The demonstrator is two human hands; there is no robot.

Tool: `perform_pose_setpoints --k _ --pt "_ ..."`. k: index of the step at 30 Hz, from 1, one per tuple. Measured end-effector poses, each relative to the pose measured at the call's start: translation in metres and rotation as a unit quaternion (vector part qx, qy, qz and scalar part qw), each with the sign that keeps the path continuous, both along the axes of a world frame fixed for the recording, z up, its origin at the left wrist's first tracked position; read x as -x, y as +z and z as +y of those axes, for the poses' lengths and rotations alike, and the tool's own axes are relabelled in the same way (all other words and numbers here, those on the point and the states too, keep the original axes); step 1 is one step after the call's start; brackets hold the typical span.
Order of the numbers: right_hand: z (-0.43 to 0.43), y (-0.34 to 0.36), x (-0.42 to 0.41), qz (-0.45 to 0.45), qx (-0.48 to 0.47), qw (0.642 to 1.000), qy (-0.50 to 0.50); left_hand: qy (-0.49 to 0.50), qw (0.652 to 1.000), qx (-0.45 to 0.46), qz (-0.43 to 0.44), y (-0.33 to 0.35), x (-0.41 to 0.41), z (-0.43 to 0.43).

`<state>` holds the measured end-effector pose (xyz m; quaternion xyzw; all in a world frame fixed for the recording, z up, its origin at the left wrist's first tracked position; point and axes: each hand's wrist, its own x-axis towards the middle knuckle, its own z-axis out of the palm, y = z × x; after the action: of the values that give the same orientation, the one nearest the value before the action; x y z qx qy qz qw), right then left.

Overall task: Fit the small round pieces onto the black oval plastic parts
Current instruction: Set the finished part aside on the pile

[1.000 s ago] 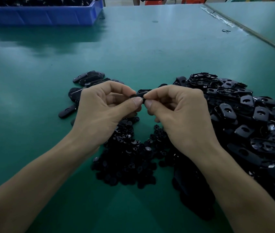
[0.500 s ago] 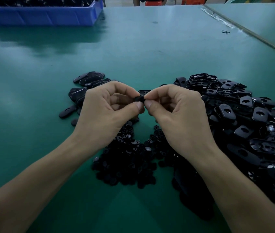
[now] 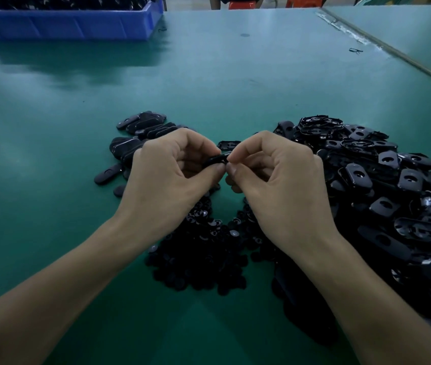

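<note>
My left hand [image 3: 167, 177] and my right hand [image 3: 275, 185] meet fingertip to fingertip above the table. Between them is one black oval plastic part [image 3: 215, 159], pinched by the left thumb and fingers, with the right thumb and forefinger closed on its right end. Whether a small round piece sits in those fingers is hidden. A heap of small round pieces [image 3: 204, 248] lies under and between my wrists. A large pile of black oval parts [image 3: 383, 191] spreads to the right. A smaller group of oval parts [image 3: 140, 130] lies behind my left hand.
The green table [image 3: 209, 80] stretches away ahead. A blue bin [image 3: 67, 22] filled with black parts stands at the far left. A seam with a second table surface [image 3: 406, 35] runs along the far right, with a small black clip [image 3: 355, 50] near it.
Both hands stayed together and shifted slightly lower. The oval part between the fingertips has turned a little and now shows more of its curved edge.
</note>
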<state>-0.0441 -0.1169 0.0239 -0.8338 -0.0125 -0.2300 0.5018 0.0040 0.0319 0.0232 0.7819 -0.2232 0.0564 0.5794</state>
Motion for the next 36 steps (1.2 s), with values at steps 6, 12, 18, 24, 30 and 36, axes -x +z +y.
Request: perform_pose_setpoints --k 6,12,18,24,30,36 --pt "-0.001 0.001 0.0 0.007 -0.002 0.999 0.036 0.021 0.999 -0.026 -0.021 -0.001 -0.002 0.002" --pt "-0.008 0.004 -0.003 -0.012 0.016 1.0 -0.004 0.003 1.0 -0.001 0.016 0.0 -0.004 0.003" --pt "-0.013 0.006 -0.005 0.04 0.007 0.998 0.044 -0.061 0.994 0.058 0.072 0.003 -0.004 0.003" --pt "-0.015 0.006 -0.004 0.023 0.0 0.999 0.034 -0.066 0.989 0.086 0.098 0.004 -0.005 0.003" --pt "-0.012 0.002 -0.001 -0.081 0.162 0.983 -0.028 -0.049 0.984 0.108 0.136 0.005 -0.003 0.001" --pt "-0.006 0.0 -0.003 -0.078 0.136 0.987 -0.026 -0.04 0.977 0.135 0.158 0.006 -0.001 0.0"
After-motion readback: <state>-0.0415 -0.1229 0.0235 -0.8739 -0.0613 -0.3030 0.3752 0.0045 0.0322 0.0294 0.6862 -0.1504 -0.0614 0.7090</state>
